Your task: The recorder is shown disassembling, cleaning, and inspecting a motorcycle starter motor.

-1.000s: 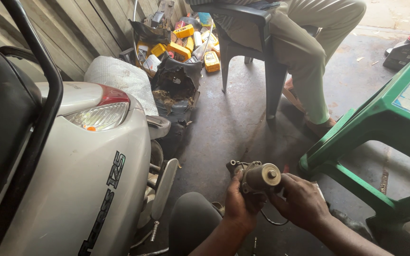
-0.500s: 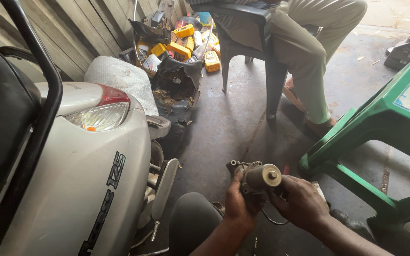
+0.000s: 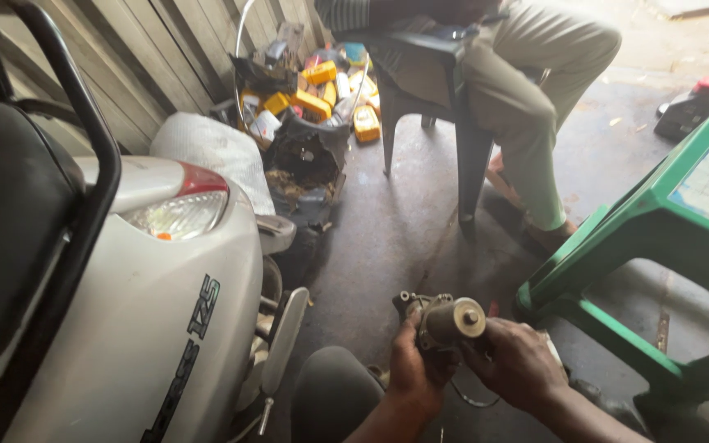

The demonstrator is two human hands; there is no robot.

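Observation:
Both my hands hold a small cylindrical metal motor part (image 3: 447, 322), dirty and tan-grey, with a short shaft on its round end. My left hand (image 3: 413, 370) grips it from below on the left side. My right hand (image 3: 519, 363) closes on it from the right, fingers against the round body. A thin dark wire (image 3: 469, 398) hangs under the part. My knee in grey trousers (image 3: 330, 394) is just below left of the hands.
A white scooter's rear (image 3: 149, 312) with black grab rail and tail light fills the left. A green plastic table (image 3: 658, 230) stands right. A person sits on a grey plastic chair (image 3: 428, 98) ahead. A pile of yellow containers and scrap (image 3: 313, 107) lies by the wall.
The hands and the motor part have stayed almost in place, with only a slight turn of the part.

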